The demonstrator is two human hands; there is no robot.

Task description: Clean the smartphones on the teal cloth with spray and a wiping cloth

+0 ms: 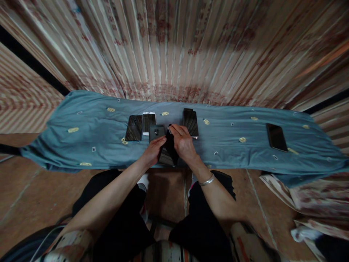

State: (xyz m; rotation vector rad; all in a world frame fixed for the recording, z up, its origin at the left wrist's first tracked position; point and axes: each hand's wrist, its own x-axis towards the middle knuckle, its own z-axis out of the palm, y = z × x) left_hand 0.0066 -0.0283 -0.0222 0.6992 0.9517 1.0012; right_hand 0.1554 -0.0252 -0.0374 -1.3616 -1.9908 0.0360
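Fingers of both hands are closed around one dark phone (165, 155) at the near edge of a blue cloth (89, 145), in the centre of the view. Left hand (152, 150) grips the phone's left edge, fingers curled narrow against it. Right hand (183, 142) lies over the phone's top right, pressing a dark rag (171, 142) onto the screen, fingers bent down around the rag; a silver bangle (207, 180) circles that wrist. The phone tilts, its near end past the cloth's edge.

From left to right across the cloth, which has small yellow oval motifs: a black phone (134, 128) lies flat at about ten o'clock from the hands. Just beside it, to its right, lies a white phone (149, 122), screen up. Touching the white phone's near right corner is a grey phone (156, 131), back up, at eleven o'clock and just above the left hand. At one o'clock from the hands, just beyond the right fingers, lies another dark phone (190, 122), screen up. Well apart, at three o'clock near the cloth's right end, lies a lone black phone (276, 137).

Behind the cloth hangs a striped, patterned curtain (174, 47). Below the hands show the person's dark-clad knees (128, 214) over a brown floor (24, 196).
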